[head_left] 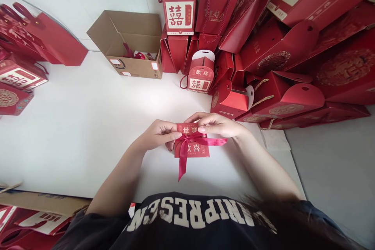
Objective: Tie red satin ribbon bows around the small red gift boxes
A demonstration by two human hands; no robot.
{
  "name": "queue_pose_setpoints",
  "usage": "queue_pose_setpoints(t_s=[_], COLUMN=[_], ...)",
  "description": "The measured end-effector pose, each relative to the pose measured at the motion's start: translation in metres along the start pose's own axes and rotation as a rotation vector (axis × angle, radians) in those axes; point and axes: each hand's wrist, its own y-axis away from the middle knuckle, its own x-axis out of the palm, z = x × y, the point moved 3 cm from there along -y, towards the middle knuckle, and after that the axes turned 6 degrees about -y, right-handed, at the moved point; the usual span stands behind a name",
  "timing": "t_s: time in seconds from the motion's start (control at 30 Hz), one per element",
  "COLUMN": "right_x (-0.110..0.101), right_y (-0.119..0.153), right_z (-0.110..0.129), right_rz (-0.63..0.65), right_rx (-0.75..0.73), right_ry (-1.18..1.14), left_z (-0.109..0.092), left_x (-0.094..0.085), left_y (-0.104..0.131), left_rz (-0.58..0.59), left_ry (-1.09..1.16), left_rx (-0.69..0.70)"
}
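A small red gift box (191, 150) with pale Chinese characters is between my hands, just above or on the white table near my body; I cannot tell which. Dark pink satin ribbon (183, 160) crosses its middle, with one tail hanging toward me and another stretching right. My left hand (160, 134) grips the box's left edge, its thumb pressed by the ribbon and the other fingers partly hidden behind. From the far right corner my right hand (218, 124) holds the box, thumb on the top face, fingers curled over the far side. The box's underside is hidden.
Beyond the hands, an open cardboard box (137, 66) holds pink ribbon. Several red gift boxes (199, 80) are stacked at the back and right. Red bags (58, 39) stand at the far left. A carton (47, 203) with red packaging sits at the near left.
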Motion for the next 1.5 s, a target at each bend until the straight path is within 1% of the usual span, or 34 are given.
queue_pose_setpoints(t_s=[0.1,0.3,0.5,0.63,0.8,0.9,0.97,1.07,1.13,1.17,1.2,1.23,1.27,1.3,1.33,1.37,1.4,1.43,1.5], right_x=[-0.002,-0.002,0.000,0.000,0.003,0.004,0.004,0.002,0.000,0.000,-0.001,-0.002,-0.003,-0.004,-0.004,-0.004,-0.004,-0.003,-0.004], right_y=[0.000,-0.001,-0.004,-0.004,-0.006,-0.005,-0.004,0.000,0.003,0.004,0.005,0.006,0.006,0.006,0.006,0.006,0.005,0.005,0.005], right_z=[-0.003,-0.010,-0.022,-0.030,-0.031,-0.022,-0.012,0.003,0.010,0.012,0.014,0.014,0.013,0.012,0.010,0.007,0.005,0.003,-0.001], right_rz=[0.020,0.041,0.043,0.007,-0.069,-0.096,-0.099,-0.079,-0.077,-0.082,-0.089,-0.104,-0.118,-0.128,-0.128,-0.113,-0.089,-0.070,-0.073], right_rx=[-0.004,-0.039,-0.124,-0.165,-0.109,-0.091,-0.089,-0.089,-0.098,-0.100,-0.097,-0.090,-0.078,-0.062,-0.044,-0.021,0.008,0.039,0.094], right_ry=[-0.022,-0.058,-0.142,-0.226,-0.267,-0.276,-0.231,-0.088,0.008,0.042,0.066,0.080,0.088,0.096,0.101,0.102,0.097,0.085,0.053], left_z=[0.001,0.008,0.015,0.016,0.017,0.013,0.007,-0.006,-0.013,-0.015,-0.017,-0.016,-0.015,-0.013,-0.011,-0.010,-0.010,-0.010,-0.011], left_x=[0.000,-0.002,-0.003,-0.002,-0.003,-0.004,-0.002,0.001,-0.001,-0.003,-0.005,-0.007,-0.008,-0.007,-0.005,-0.002,0.000,0.001,0.002], left_y=[0.000,-0.004,-0.007,-0.008,-0.008,-0.007,-0.005,0.002,0.010,0.014,0.019,0.024,0.027,0.029,0.031,0.031,0.031,0.030,0.024], left_rz=[0.012,0.060,0.084,0.092,0.064,-0.033,-0.134,-0.312,-0.467,-0.534,-0.572,-0.550,-0.458,-0.316,-0.160,-0.024,0.068,0.114,0.112], left_ry=[0.015,0.071,0.139,0.157,0.100,0.019,-0.051,-0.171,-0.260,-0.315,-0.371,-0.423,-0.450,-0.450,-0.436,-0.416,-0.399,-0.386,-0.330], left_rx=[-0.014,0.018,0.047,0.059,0.061,0.097,0.113,0.120,0.083,0.035,-0.032,-0.118,-0.209,-0.286,-0.332,-0.345,-0.335,-0.310,-0.243])
